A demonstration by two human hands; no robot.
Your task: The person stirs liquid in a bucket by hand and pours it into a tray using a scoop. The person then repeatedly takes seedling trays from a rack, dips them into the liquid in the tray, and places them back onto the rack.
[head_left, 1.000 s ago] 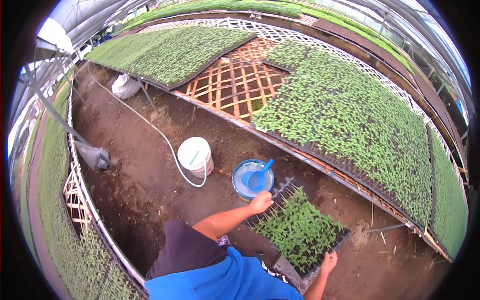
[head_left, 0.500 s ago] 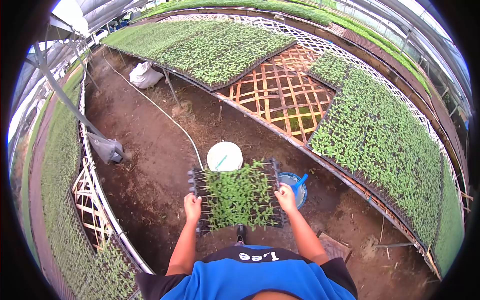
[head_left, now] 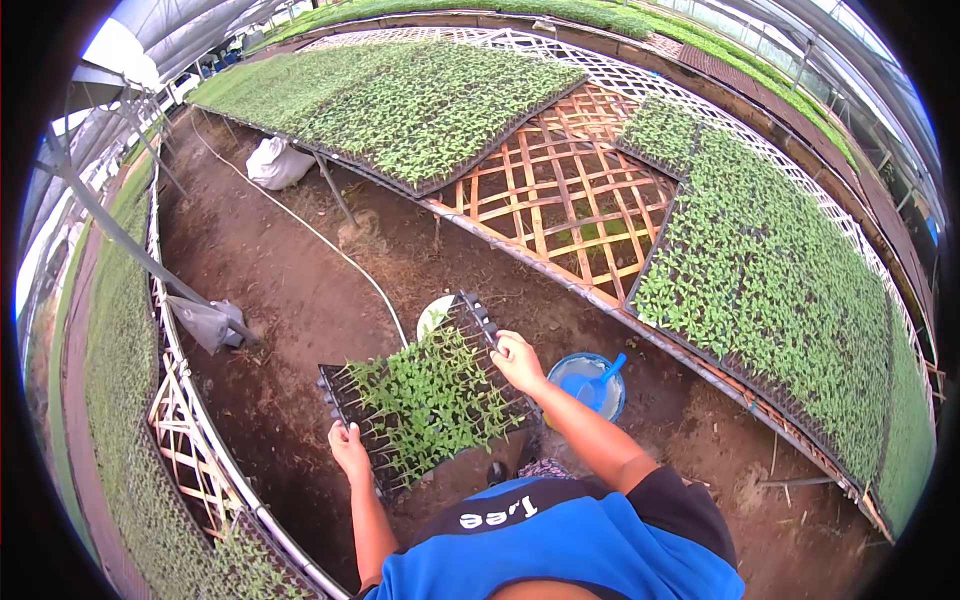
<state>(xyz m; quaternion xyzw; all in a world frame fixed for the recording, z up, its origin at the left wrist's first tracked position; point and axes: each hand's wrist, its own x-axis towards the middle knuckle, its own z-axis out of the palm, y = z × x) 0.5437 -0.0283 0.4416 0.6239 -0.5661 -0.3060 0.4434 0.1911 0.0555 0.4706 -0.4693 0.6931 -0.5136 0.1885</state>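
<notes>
The left hand [head_left: 350, 450] and right hand [head_left: 517, 362] grip 2 opposite edges of a dark tray [head_left: 476, 314] of green seedlings [head_left: 425, 402], partly hiding what seems a white bucket [head_left: 433, 316].

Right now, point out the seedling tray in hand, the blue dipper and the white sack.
Seedling tray [head_left: 477, 315]: head view, its right-hand edge.
Blue dipper [head_left: 592, 389]: head view, its cup.
White sack [head_left: 279, 164]: head view, middle of its side.
</notes>
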